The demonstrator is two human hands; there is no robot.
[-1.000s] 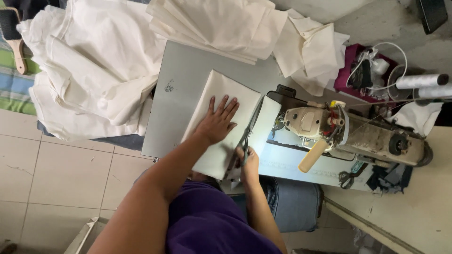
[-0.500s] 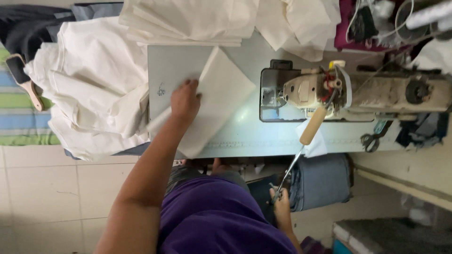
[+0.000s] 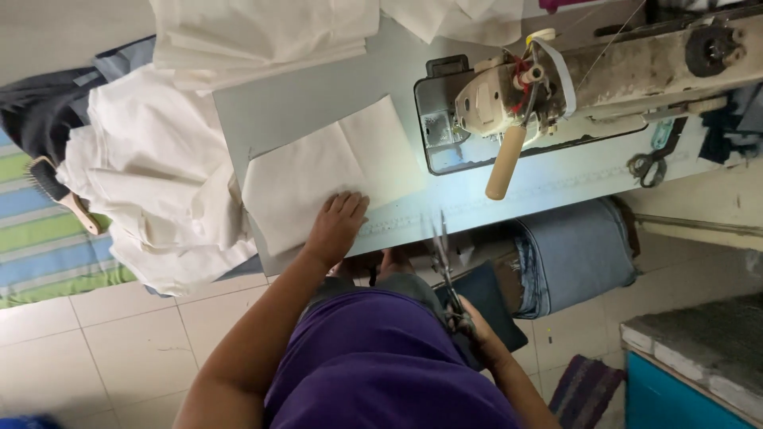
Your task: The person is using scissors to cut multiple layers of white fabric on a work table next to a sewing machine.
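My left hand [image 3: 335, 226] lies flat, fingers spread, on the near edge of a folded cream cloth piece [image 3: 318, 179] resting on the grey sewing table [image 3: 310, 111]. My right hand [image 3: 477, 330] is low beside my lap, below the table edge, closed around the handles of a pair of scissors [image 3: 443, 266] whose blades point up toward the table. A worn sewing machine [image 3: 556, 75] with a wooden handle stands at the right of the table, apart from both hands.
A stack of cream cloth [image 3: 262, 32] lies at the table's back; more cream fabric [image 3: 151, 183] hangs off its left side. A hairbrush [image 3: 60, 195] lies on a striped mat. A second pair of scissors [image 3: 648, 163] sits by the machine. Blue fabric [image 3: 568, 254] hangs under the table.
The cloth piece has been drawn nearer and turned on the table under my left hand. My right hand with the scissors stays low beside my lap, having left the table a second ago.
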